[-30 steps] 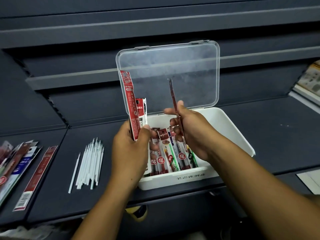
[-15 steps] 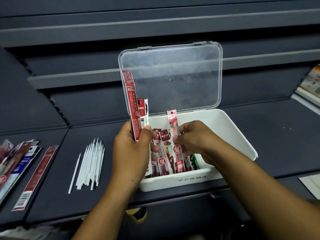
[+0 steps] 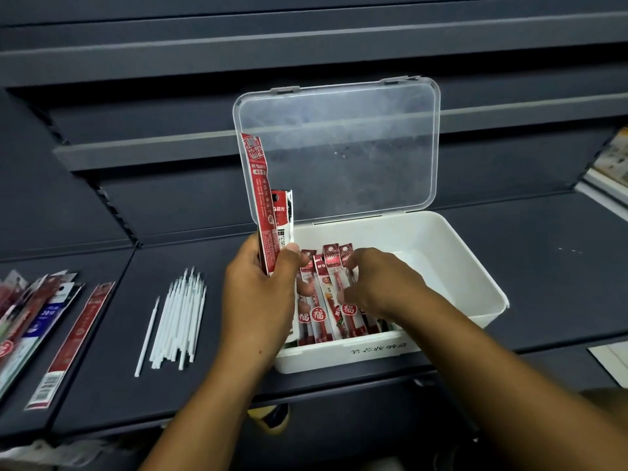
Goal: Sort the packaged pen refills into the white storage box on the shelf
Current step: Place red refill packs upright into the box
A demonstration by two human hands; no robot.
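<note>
White storage box (image 3: 441,239) at frame centre, lid up, holds a row of packaged refills (image 3: 319,300) along its left side; right hand (image 3: 380,283) pinches a red pack (image 3: 348,309) there, apparently seating it; left hand (image 3: 261,300) grips two upright packs (image 3: 260,198), probably next to be passed across and laid beside the row.

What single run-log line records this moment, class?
left hand: holds refill packs | right hand: pinches red pack in white box | lid: open

Loose white sticks (image 3: 176,317) lie bundled; printed sheets (image 3: 612,159) far right
</note>
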